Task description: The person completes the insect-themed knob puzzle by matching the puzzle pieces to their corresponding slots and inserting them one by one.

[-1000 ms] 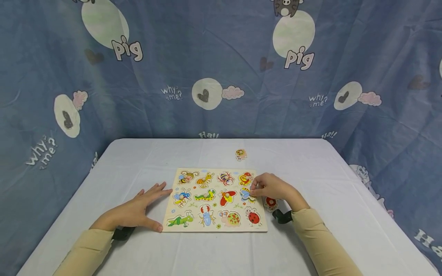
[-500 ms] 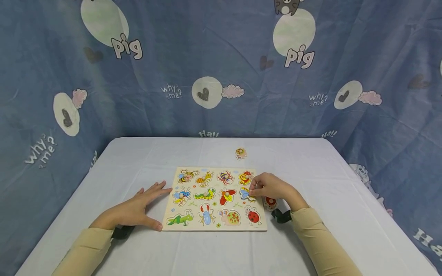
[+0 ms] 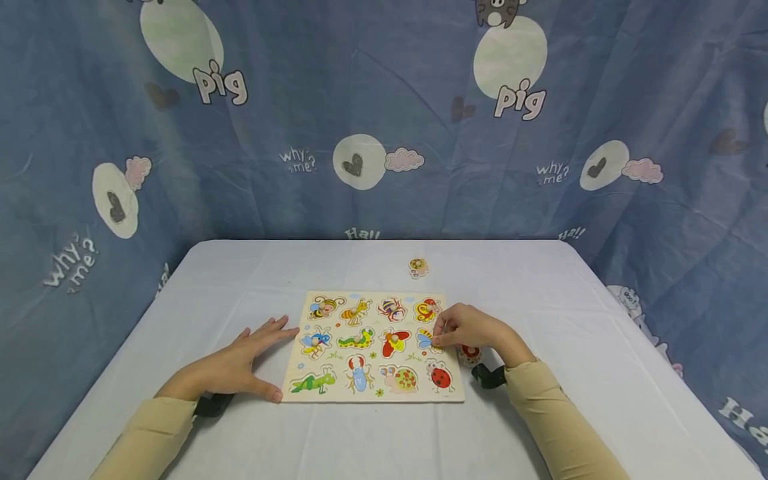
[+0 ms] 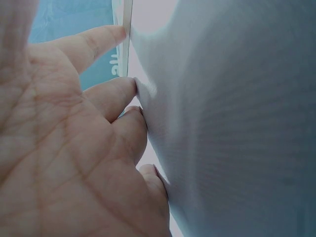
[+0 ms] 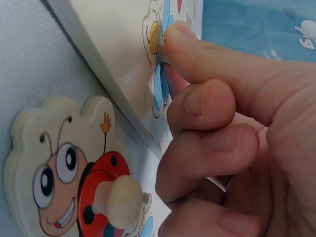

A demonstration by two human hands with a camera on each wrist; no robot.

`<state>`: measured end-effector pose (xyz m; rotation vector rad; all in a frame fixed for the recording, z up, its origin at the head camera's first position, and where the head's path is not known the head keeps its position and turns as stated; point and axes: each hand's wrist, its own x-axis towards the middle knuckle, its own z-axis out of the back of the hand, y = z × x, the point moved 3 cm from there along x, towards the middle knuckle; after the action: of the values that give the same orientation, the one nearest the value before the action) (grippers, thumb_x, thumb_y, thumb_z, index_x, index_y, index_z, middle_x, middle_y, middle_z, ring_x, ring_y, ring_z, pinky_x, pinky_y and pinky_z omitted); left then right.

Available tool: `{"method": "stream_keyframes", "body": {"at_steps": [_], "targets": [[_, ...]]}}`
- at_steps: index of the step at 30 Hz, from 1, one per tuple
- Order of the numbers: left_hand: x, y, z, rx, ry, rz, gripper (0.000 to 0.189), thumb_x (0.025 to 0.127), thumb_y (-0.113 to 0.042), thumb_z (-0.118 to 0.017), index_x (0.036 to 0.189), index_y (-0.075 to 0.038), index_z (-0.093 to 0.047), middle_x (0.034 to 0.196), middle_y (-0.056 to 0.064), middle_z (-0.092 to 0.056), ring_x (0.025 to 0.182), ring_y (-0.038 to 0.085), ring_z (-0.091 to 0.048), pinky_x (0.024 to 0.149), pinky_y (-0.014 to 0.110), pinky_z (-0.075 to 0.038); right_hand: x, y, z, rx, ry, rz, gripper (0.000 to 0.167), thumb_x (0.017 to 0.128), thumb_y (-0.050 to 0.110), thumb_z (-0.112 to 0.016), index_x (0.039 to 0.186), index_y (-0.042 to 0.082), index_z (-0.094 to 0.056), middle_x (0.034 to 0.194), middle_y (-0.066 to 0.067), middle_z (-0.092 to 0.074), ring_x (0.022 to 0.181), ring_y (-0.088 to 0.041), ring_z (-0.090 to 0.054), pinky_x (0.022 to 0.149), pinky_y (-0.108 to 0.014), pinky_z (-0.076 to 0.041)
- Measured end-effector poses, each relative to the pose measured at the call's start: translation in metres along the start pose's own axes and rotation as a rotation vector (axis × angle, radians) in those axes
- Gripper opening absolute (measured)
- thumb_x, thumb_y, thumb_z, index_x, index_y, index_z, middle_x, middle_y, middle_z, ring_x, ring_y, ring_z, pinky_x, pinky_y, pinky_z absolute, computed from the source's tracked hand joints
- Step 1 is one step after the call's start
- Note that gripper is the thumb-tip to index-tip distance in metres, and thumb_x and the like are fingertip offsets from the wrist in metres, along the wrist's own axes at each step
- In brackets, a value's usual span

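Observation:
A wooden insect peg puzzle board (image 3: 372,360) lies flat on the table. My right hand (image 3: 477,327) pinches a blue-winged insect puzzle piece (image 3: 423,339) between thumb and index finger at the board's right side. In the right wrist view the thumb and fingers hide its knob, while the blue wing (image 5: 158,86) shows at its slot. The left hand (image 3: 237,367) rests with fingers spread, thumb and index fingertips at the board's left edge. Beside the right wrist lies a ladybug piece (image 3: 471,354) with a round wooden knob (image 5: 123,201), off the board.
A snail piece (image 3: 419,268) lies on the white tablecloth (image 3: 264,273) beyond the board. Several knobbed pieces, including a caterpillar (image 3: 357,339), sit in the board's upper rows. A blue printed curtain (image 3: 384,87) rises behind the table.
My right thumb and fingers have turned slightly at the blue-winged piece, covering more of its right side. The left hand and the board stay in place.

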<state>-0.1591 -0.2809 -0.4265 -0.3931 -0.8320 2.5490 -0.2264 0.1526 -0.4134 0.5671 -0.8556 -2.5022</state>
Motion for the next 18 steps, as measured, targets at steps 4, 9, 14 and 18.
{"method": "stream_keyframes", "body": {"at_steps": [4, 9, 14, 18], "targets": [[-0.0006, 0.001, -0.0006, 0.002, -0.001, -0.002, 0.119, 0.066, -0.048, -0.1, 0.165, -0.017, -0.043, 0.179, 0.025, -0.017, 0.165, 0.055, -0.006, 0.125, 0.083, 0.001, -0.0001, -0.0006, -0.0003, 0.001, -0.004, -0.003, 0.013, 0.097, 0.021, -0.081, 0.091, 0.012, -0.074, 0.064, 0.006, -0.054, 0.056, -0.009, -0.046, 0.054, -0.024, -0.037], [0.0002, -0.0004, 0.0001, -0.002, -0.002, 0.006, 0.119, 0.066, -0.047, -0.101, 0.165, -0.018, -0.043, 0.179, 0.024, -0.018, 0.165, 0.054, -0.006, 0.125, 0.082, 0.002, -0.0006, -0.0006, 0.0006, 0.016, -0.018, -0.013, 0.013, 0.096, 0.021, -0.082, 0.09, 0.011, -0.075, 0.063, 0.006, -0.053, 0.056, -0.01, -0.046, 0.054, -0.024, -0.036], [0.0004, -0.0005, -0.0001, -0.003, -0.001, 0.008, 0.119, 0.066, -0.048, -0.101, 0.165, -0.018, -0.043, 0.179, 0.024, -0.018, 0.165, 0.054, -0.006, 0.125, 0.082, 0.002, 0.0007, -0.0015, -0.0003, 0.027, -0.028, -0.023, 0.013, 0.096, 0.021, -0.082, 0.09, 0.011, -0.075, 0.064, 0.006, -0.054, 0.058, -0.01, -0.048, 0.056, -0.025, -0.038], [-0.0005, 0.0002, -0.0009, -0.004, -0.001, 0.007, 0.119, 0.066, -0.048, -0.101, 0.165, -0.018, -0.043, 0.179, 0.025, -0.017, 0.165, 0.055, -0.006, 0.125, 0.082, 0.002, 0.0009, -0.0015, -0.0016, 0.034, -0.033, -0.025, 0.014, 0.095, 0.021, -0.083, 0.089, 0.011, -0.076, 0.063, 0.005, -0.054, 0.058, -0.011, -0.048, 0.056, -0.025, -0.039]]}}
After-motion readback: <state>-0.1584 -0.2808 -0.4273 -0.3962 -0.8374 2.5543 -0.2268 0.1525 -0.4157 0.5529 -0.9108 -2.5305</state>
